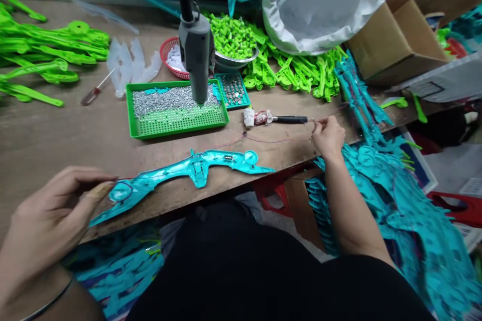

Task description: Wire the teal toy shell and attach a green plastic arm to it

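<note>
A turquoise bow-shaped plastic part [222, 157] lies on the workbench near its front edge, its hollow, ribbed side up. My left hand [52, 220] is at the part's left end, thumb and fingers pinched on a thin wire [131, 177] that runs along the part. Farther right, my right hand [330, 136] is above the bench with its fingers closed on thin reddish wire. That wire trails left to a small dark knot behind the part. Just left of the right hand lies a black-handled tool [289, 119] with a white-wrapped end.
An electric screwdriver [196, 55] hangs over a green tray [176, 131] of screws. Behind are a smaller tray [248, 96] of round metal pieces, a red basket [164, 55], and a bowl [229, 63] of green pieces. Turquoise parts [406, 210] are heaped at right; a screwdriver [92, 96] lies left.
</note>
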Tool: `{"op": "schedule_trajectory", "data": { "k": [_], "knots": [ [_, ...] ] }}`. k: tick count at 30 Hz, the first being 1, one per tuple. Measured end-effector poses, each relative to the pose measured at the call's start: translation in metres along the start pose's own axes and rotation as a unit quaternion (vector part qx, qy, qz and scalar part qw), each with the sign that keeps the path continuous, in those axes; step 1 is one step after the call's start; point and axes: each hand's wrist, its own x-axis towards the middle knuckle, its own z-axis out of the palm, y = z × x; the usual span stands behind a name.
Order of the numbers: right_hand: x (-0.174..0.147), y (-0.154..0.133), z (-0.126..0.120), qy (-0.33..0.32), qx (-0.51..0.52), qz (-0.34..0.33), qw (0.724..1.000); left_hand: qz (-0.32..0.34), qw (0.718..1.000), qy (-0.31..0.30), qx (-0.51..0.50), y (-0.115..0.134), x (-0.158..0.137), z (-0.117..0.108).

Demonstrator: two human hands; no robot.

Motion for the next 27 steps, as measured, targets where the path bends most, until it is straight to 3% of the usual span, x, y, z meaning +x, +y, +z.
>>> {"op": "schedule_trajectory", "data": {
  "k": [4,9,16,18,21,23,25,26,27],
  "knots": [
    [-0.017,-0.001,0.000,-0.061,-0.178,-0.007,0.982,0.100,0.992,0.064,0.035,0.006,0.005,0.006],
    [-0.023,-0.006,0.003,-0.105,-0.241,0.001,0.965,0.113,0.991,0.066,0.024,-0.005,0.005,0.011],
    [-0.023,-0.008,0.009,-0.119,-0.228,0.006,0.966,0.106,0.994,-0.020,-0.012,0.008,-0.009,0.006],
    [-0.024,-0.007,0.009,-0.123,-0.232,-0.002,0.965,0.130,0.991,-0.026,-0.025,0.013,-0.011,0.006],
    [-0.028,-0.013,0.003,-0.123,-0.239,-0.028,0.963,0.217,0.973,-0.055,-0.048,0.031,-0.011,0.012],
    [-0.036,-0.032,-0.009,-0.101,-0.191,-0.077,0.973,0.276,0.956,-0.075,-0.070,0.049,-0.010,0.022],
    [-0.053,-0.065,-0.026,-0.088,-0.059,-0.177,0.979,0.291,0.951,-0.064,-0.083,0.068,-0.009,0.037],
    [-0.065,-0.085,-0.035,-0.111,0.035,-0.245,0.963,0.291,0.951,-0.053,-0.089,0.077,-0.008,0.045],
    [-0.079,-0.106,-0.044,-0.159,0.124,-0.310,0.929,0.295,0.950,-0.046,-0.091,0.085,-0.007,0.053]
  ]
}}
